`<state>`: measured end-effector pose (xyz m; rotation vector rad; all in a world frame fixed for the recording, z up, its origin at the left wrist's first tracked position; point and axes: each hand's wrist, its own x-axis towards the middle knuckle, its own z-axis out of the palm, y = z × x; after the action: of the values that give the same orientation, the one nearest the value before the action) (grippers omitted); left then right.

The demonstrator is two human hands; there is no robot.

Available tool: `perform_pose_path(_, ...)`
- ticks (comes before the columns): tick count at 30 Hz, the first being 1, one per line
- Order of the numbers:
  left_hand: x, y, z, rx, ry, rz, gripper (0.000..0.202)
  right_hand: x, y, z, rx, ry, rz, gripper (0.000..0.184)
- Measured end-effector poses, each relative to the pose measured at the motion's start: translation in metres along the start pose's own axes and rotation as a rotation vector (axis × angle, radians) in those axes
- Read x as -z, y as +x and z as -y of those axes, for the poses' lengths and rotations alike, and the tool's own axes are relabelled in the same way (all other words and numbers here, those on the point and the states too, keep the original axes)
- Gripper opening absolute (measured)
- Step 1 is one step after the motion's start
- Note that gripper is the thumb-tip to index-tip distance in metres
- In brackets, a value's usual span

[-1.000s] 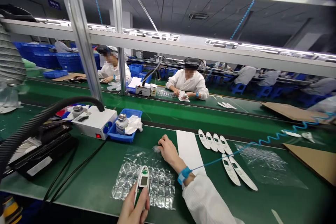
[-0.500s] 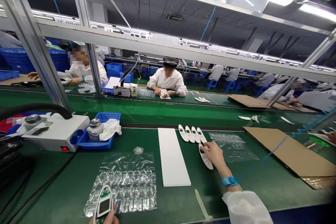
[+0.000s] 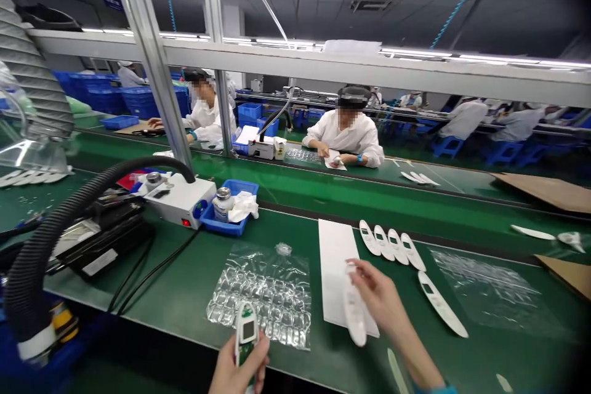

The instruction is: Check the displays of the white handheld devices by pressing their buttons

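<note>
Green matting covers the long bench (image 3: 194,283), with co-workers in white coats seated at the line beyond the metal frame. Largest on it are the black corrugated hose (image 3: 55,221) and the white box unit (image 3: 182,197) at the left; then the clear blister sheet (image 3: 265,295) and the white card strip (image 3: 333,258) in the middle.

By my reading the work is at an early stage: one white front shell (image 3: 353,311) is lifted off the bench, while four shells (image 3: 392,246) lie in a row behind the strip and one more (image 3: 442,305) lies alone to the right (all untouched). Nothing looks joined yet.

The right hand (image 3: 378,295) has its fingers closed round the lifted shell above the strip. The left hand (image 3: 237,369) is closed about a white-and-green device body (image 3: 245,335) at the near edge.

Half a second ago the right hand was out at the lone shells, touching one; now it has drawn back toward the middle with a shell in it. The left hand's hold is unchanged.
</note>
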<state>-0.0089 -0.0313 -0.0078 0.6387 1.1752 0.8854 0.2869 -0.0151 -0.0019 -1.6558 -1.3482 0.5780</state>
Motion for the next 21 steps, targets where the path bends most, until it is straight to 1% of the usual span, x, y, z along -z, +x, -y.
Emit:
perform_pose_path(2,-0.006,0.003,0.007,-0.024,0.017,0.034,0.056,-0.048,-0.019,0.038,-0.022,0.219,0.184,0.038)
perform_pose_path(3,-0.007,0.004,0.010,-0.044,0.039,0.053,0.058,-0.068,-0.028,0.054,-0.024,0.283,0.258,0.035)
perform_pose_path(4,-0.007,0.004,0.012,-0.061,0.070,0.067,0.059,-0.084,-0.034,0.068,-0.021,0.310,0.316,0.033)
perform_pose_path(5,-0.004,0.004,0.014,-0.075,0.105,0.072,0.059,-0.096,-0.039,0.078,-0.016,0.315,0.357,0.032)
perform_pose_path(6,-0.001,0.004,0.014,-0.084,0.133,0.066,0.059,-0.104,-0.041,0.083,-0.006,0.305,0.382,0.031)
perform_pose_path(8,0.011,0.004,0.010,-0.102,0.153,0.022,0.059,-0.107,-0.038,0.083,0.046,0.248,0.371,0.028)
perform_pose_path(11,0.031,0.007,-0.009,-0.138,0.179,-0.055,0.060,-0.096,-0.029,0.066,0.208,0.061,0.254,0.026)
perform_pose_path(13,0.042,0.013,-0.025,-0.191,0.308,-0.038,0.058,-0.089,-0.027,0.053,0.312,-0.121,0.217,0.026)
perform_pose_path(15,0.046,0.023,-0.041,-0.303,0.515,0.082,0.056,-0.087,-0.032,0.044,0.400,-0.307,0.269,0.027)
perform_pose_path(17,0.046,0.035,-0.051,-0.429,0.780,0.245,0.054,-0.089,-0.040,0.040,0.486,-0.477,0.358,0.037)
perform_pose_path(19,0.044,0.045,-0.057,-0.524,1.024,0.395,0.051,-0.092,-0.048,0.039,0.549,-0.604,0.435,0.045)
perform_pose_path(21,0.044,0.052,-0.058,-0.577,1.182,0.505,0.046,-0.095,-0.056,0.040,0.573,-0.674,0.473,0.049)
